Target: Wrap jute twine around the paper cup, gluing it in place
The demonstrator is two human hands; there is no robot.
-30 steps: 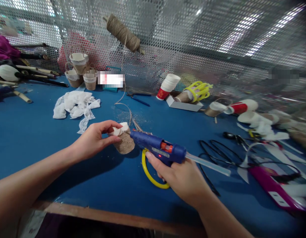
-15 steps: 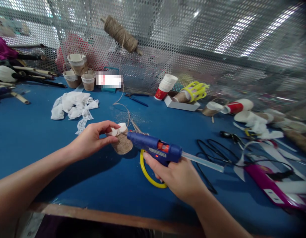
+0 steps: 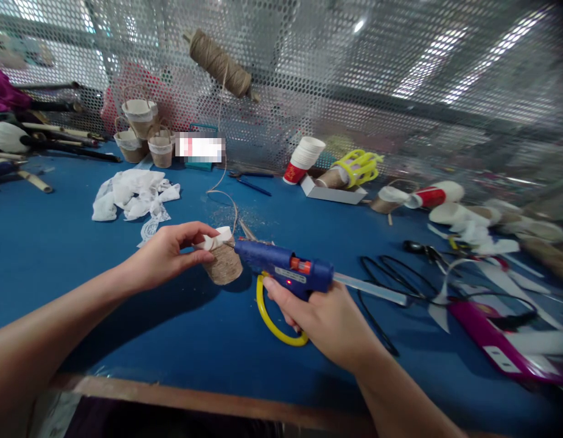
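In the head view, your left hand (image 3: 176,248) pinches the twine-wrapped cup (image 3: 225,267) by its rim, eight o'clock from centre; your right hand's (image 3: 324,313) grip is wrapped around the glue gun (image 3: 263,254), its nozzle at the cup's two o'clock. A slip could burn your nearby left fingertips; snagging the twine (image 3: 236,213) toward twelve could tug the cup.
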